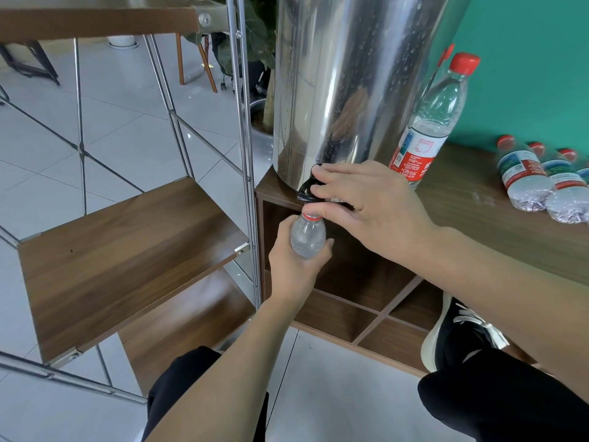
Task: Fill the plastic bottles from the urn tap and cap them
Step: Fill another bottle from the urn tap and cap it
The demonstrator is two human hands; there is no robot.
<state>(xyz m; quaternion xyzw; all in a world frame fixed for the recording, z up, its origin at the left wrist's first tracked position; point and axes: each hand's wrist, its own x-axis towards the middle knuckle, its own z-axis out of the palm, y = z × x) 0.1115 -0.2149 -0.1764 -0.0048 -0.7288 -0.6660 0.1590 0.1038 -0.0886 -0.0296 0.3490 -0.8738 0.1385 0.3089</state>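
Under the urn tap (307, 189) at the surface's left edge, left hand (294, 266) grips an uncapped bottle (308, 234) (right hand (369, 207) fingers curled on the tap).

Wooden shelf (127, 250), potted plant (255, 43), black shoe (459, 330).

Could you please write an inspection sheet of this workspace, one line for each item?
Surface: wooden cabinet top, with pale smears near the lying bottles.
Job's things: steel urn stands on the cabinet; black tap at its base; small uncapped bottle held under the tap; one capped bottle upright beside the urn; three capped bottles lying on their sides.
Clutter: nothing seen.
Grippers: left hand grips the small bottle; right hand has its fingers on the tap.
Cables: nothing seen.
Surroundings: metal-framed shelf rack, potted plant, teal wall, tiled floor.
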